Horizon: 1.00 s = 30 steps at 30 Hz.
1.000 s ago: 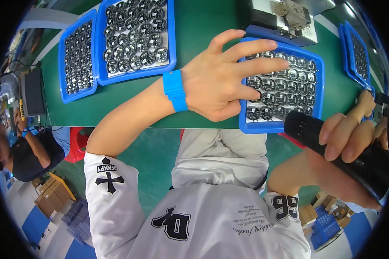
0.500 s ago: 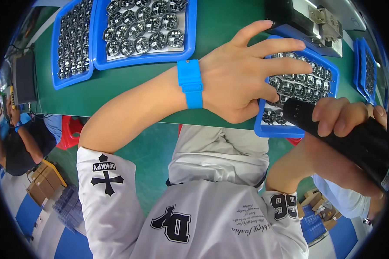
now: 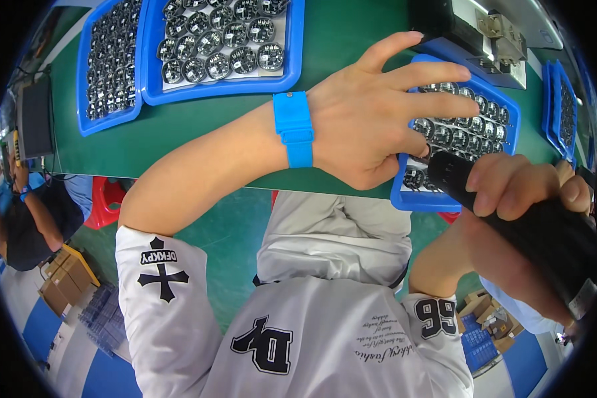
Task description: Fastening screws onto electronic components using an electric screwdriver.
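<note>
A blue tray (image 3: 414, 199) full of small round black parts (image 3: 453, 136) lies at the near edge of the green table (image 3: 199, 136). My left hand (image 3: 371, 113), a blue band on its wrist, rests spread on the tray's left side, thumb and forefinger pinched at a part near the front rows. My right hand (image 3: 521, 189) grips a thick black cylindrical tool (image 3: 511, 222). The tool's tip sits over the tray's front rows, right beside my left fingertips.
Two more blue trays (image 3: 222, 40) of the same parts lie at the far left of the table. Another stack of blue trays (image 3: 560, 106) stands at the right. A black and metal fixture (image 3: 484, 33) sits behind the near tray. A person sits at the left edge.
My right hand has brought the black tool leftwards over the tray's front rows, close to my left fingers. My left hand stayed on the tray; the view shifted a little.
</note>
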Each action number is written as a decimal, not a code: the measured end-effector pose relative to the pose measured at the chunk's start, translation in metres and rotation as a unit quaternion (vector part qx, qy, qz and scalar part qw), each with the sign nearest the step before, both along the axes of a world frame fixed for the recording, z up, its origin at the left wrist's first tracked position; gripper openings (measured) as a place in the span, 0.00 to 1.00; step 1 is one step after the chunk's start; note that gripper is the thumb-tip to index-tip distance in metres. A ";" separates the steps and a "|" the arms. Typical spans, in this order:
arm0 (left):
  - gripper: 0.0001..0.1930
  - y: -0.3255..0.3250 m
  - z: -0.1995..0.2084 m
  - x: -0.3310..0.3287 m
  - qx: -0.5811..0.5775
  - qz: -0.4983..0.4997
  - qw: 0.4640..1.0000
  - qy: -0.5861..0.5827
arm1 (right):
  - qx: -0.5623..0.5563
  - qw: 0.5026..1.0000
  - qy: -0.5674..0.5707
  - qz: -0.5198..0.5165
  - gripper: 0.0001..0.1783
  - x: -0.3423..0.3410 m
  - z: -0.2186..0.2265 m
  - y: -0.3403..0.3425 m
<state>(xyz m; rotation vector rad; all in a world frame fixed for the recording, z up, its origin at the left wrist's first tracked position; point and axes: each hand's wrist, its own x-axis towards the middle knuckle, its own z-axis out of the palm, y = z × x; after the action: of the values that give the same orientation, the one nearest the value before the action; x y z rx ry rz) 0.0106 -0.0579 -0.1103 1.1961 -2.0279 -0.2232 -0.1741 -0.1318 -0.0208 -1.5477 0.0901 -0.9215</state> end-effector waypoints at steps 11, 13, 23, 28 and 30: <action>0.09 -0.002 0.004 0.000 -0.001 0.006 1.000 -0.017 | -0.025 0.999 -0.020 0.042 0.62 0.005 -0.007 -0.010; 0.09 -0.004 0.004 -0.002 -0.011 0.002 1.000 -0.019 | -0.039 0.999 -0.018 0.031 0.62 0.002 -0.007 -0.010; 0.18 0.001 0.006 0.000 0.035 -0.017 0.999 -0.006 | 0.060 0.996 -0.053 0.037 0.46 -0.014 0.046 -0.047; 0.18 0.000 0.012 0.002 0.030 -0.022 0.999 -0.001 | 0.037 0.997 -0.068 0.025 0.48 -0.100 0.034 -0.230; 0.15 -0.001 0.013 0.002 0.039 -0.023 0.999 0.005 | 0.029 0.997 -0.070 0.022 0.49 -0.088 0.029 -0.243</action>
<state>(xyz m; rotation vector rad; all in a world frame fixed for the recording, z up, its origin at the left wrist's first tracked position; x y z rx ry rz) 0.0128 -0.0591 -0.0974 1.1949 -2.0565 -0.3322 -0.2618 -0.3747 0.0083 -1.4222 -0.0161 -0.9807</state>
